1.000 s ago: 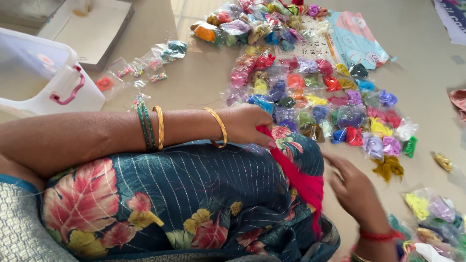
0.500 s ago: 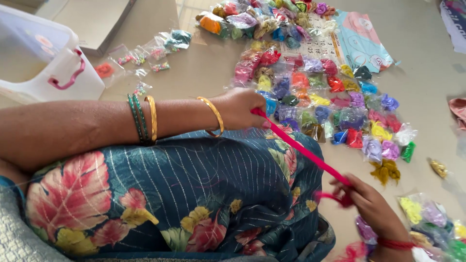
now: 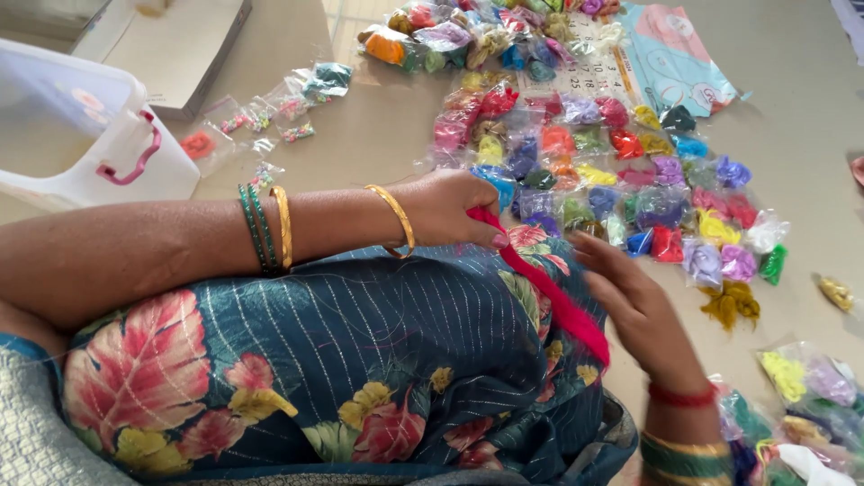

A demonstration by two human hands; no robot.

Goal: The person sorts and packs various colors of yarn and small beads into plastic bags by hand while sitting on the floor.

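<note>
head view, looking down over a lap covered in dark blue cloth [image 3: 342,360] printed with red and yellow leaves. the left hand [image 3: 454,209] sits at the middle of the frame, its forearm lying across the picture from the left edge, with green and gold bangles [image 3: 268,229] partway up the arm and another gold bangle at the wrist. its fingers are closed in a pinch on the upper end of a red strand of thread [image 3: 549,292]. the strand runs down and to the right from that pinch, lying over the blue cloth, and widens toward its lower end near the right hand [image 3: 634,306]. the right hand comes up from the lower right of the frame with a red band and more bangles at its wrist; its fingers are spread and loosely open, just beside the strand, and whether they touch it cannot be told.

beyond the hands, in the upper middle and right of the frame, many small clear bags of coloured thread [image 3: 612,171] lie spread on a tan floor [image 3: 360,153], with a heap of fuller bags at the top edge. a loose bunch of mustard yellow thread [image 3: 731,304] lies at the right of the spread. more bags sit in the lower right corner. a white plastic box [image 3: 81,135] with a pink handle stands in the upper left, and a few small bags of beads [image 3: 279,112] lie beside it. a printed paper sheet [image 3: 670,58] lies at the upper right.
</note>
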